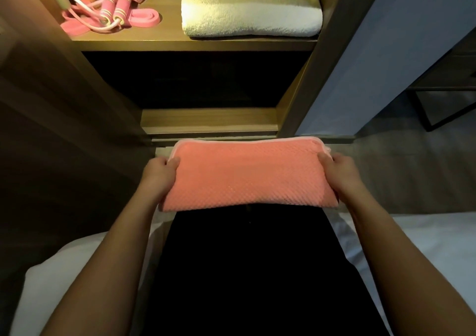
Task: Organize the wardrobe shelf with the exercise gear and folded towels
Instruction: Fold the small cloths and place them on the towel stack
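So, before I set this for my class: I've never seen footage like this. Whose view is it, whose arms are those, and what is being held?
There is no machine here. One camera worn on a person's head looks forward and down. The left hand and right hand are that person's own, and each grips one end of a folded pink towel. Above, on the lit wardrobe shelf, a folded white towel lies on the right and pink exercise gear lies on the left.

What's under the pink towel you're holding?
The left hand and right hand grip the pink towel at its ends, thumbs on top; the fingers beneath are covered. Below its near edge dark clothing shows; the rest underneath is hidden.
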`<state>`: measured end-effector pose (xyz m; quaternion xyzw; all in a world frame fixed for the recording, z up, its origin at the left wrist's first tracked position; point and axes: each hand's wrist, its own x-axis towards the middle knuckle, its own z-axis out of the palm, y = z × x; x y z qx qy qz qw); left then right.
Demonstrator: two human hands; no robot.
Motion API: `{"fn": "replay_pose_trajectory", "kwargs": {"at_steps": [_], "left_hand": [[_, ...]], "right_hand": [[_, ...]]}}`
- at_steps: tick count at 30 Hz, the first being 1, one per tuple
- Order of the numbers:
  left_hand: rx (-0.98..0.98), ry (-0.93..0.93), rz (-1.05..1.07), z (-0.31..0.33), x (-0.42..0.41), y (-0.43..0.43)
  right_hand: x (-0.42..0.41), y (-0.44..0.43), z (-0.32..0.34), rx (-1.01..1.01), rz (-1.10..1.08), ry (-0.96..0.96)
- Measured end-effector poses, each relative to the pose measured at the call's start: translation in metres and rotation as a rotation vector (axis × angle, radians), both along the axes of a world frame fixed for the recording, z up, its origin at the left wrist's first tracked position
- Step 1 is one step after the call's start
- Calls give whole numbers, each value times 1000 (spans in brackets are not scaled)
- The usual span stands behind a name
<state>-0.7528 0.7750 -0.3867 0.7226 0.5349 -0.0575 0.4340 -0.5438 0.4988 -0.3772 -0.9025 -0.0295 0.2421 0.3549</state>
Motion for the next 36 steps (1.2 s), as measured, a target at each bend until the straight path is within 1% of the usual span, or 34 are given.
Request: {"fn": "replay_pose_trajectory", "kwargs": {"at_steps": [2, 3, 4, 6, 8, 9, 10, 11, 13, 14, 15, 17, 19, 21, 22, 24, 26, 28, 32, 34, 36], "left_hand": [[-12, -31, 38, 2, 8, 5], [-50, -39, 76, 2, 10, 6], [-115, -42, 120, 3, 10, 7], [-316, -34, 179, 6, 4, 6], [-466, 11, 154, 9, -5, 2], [-484, 35, 125, 8, -9, -1], [-457, 59, 95, 7, -12, -5], [-386, 82, 61, 5, -13, -8], [-188, 104, 3, -1, -10, -14], [-104, 84, -11, -4, -5, -19], [-34, 43, -21, -5, 1, -25], [95, -38, -43, -3, 16, -35], [189, -59, -43, 3, 22, -31], [229, -18, -26, 4, 15, -12], [219, 12, -29, 1, 8, -1], [182, 62, -69, -6, -2, 12], [123, 87, -79, -9, -7, 13], [73, 142, -106, -8, -13, 7], [29, 210, -168, -9, -35, -4], [-49, 240, -190, -12, -38, -9], [-155, 232, -147, -11, -32, -9]], "right_hand": [[6, 4, -1, -36, 18, 66], [6, 5, -1, -35, 1, 122], [6, 4, -2, -5, -36, 191], [4, -3, -6, 94, -136, 388], [-4, -10, -4, 188, -177, 581], [-8, -13, -3, 211, -185, 626], [-12, -15, -3, 202, -195, 618], [-15, -15, -5, 157, -188, 548], [-19, -10, -7, 2, -95, 301], [-21, -4, -8, -44, -39, 160], [-24, 4, -9, -39, 6, 60], [-33, 22, -7, 9, 86, -37], [-31, 28, -7, -8, 111, -74], [-17, 18, -8, -15, 49, -73], [-11, 11, -8, -23, 31, -80], [-3, 2, -8, -69, 54, -95], [-2, 2, -11, -71, 69, -80], [-3, -3, -11, -69, 69, 8], [-11, -27, -3, -212, 206, 354], [-14, -31, -6, -206, 200, 423], [-10, -28, -8, -152, 137, 453]]}}
